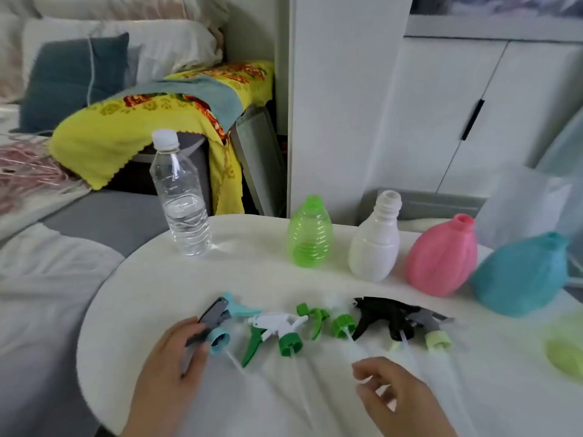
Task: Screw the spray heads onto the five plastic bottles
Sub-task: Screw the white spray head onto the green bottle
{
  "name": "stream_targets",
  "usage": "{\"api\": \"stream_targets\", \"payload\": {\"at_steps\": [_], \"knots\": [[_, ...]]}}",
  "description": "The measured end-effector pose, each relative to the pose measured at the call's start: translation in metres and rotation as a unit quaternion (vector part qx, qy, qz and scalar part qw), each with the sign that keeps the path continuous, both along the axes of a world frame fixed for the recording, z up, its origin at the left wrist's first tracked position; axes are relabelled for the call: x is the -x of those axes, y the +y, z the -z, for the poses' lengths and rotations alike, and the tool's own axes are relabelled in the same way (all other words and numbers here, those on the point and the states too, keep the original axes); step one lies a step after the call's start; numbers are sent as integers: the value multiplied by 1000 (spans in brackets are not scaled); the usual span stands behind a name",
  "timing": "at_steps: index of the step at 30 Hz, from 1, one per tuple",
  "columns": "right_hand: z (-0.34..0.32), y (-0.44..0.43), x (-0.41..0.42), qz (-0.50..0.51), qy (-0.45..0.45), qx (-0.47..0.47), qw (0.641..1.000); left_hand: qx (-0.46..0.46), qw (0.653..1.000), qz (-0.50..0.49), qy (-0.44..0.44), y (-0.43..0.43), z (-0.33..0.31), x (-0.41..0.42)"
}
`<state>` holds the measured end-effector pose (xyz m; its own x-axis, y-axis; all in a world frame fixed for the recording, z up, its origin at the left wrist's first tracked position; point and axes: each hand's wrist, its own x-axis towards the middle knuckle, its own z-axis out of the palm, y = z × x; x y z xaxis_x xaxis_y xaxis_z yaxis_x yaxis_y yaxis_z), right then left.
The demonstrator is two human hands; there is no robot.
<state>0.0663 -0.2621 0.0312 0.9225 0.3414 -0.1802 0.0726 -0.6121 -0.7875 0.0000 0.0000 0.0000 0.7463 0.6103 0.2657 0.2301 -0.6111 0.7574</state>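
**Left hand** [170, 367]: thumb and fingers curled round the grey-and-teal spray head [217, 320], gripping it at the near left of the table. The head's light blue collar faces the camera and its thin dip tube trails toward the near edge.

**Right hand** [397, 395]: low over the near right of the table with fingers loosely curled, just beside the end of a translucent dip tube. Blur hides whether it pinches the tube or holds nothing.

**Spray heads**, lying in a row to the right of the gripped one:
- white-and-dark-green spray head [274, 326]
- light green spray head [318, 315]
- black spray head [378, 316]
- grey spray head with yellow-green collar [433, 331]

**Bottles**, standing upright behind the row with open necks and no heads fitted, left to right:
- green bottle [310, 234]
- white bottle [377, 241]
- pink bottle [441, 260]
- teal bottle [520, 275]

**Clear water bottle** [179, 197]: white cap on, partly filled, standing apart at the far left.

**Yellow-green shape** [568, 351]: at the right edge, too blurred to name.

**Round white table** [252, 279]: bears all of the above.

**Beyond the table:** a yellow patterned cloth [126, 127] is draped at the left, and a white cabinet [473, 105] stands behind.
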Motion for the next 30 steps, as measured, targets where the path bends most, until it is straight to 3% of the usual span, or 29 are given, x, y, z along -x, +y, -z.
{"api": "stream_targets", "payload": {"at_steps": [4,9,15,19,24,30], "knots": [[-16,-4,19,1,-18,-5,1000,23,997,20,67,-1,-15,13],[-27,0,45,18,-41,16,999,-137,970,61,192,-3,-11,44],[-44,8,69,13,-31,83,996,-190,942,106,257,2,-12,70],[-39,13,70,-2,-42,98,994,-100,967,104,212,-3,-21,71],[-29,20,41,15,-92,87,992,-78,997,14,12,-9,-36,59],[-19,50,-5,-42,-142,73,986,-51,993,98,46,-10,-40,1]]}}
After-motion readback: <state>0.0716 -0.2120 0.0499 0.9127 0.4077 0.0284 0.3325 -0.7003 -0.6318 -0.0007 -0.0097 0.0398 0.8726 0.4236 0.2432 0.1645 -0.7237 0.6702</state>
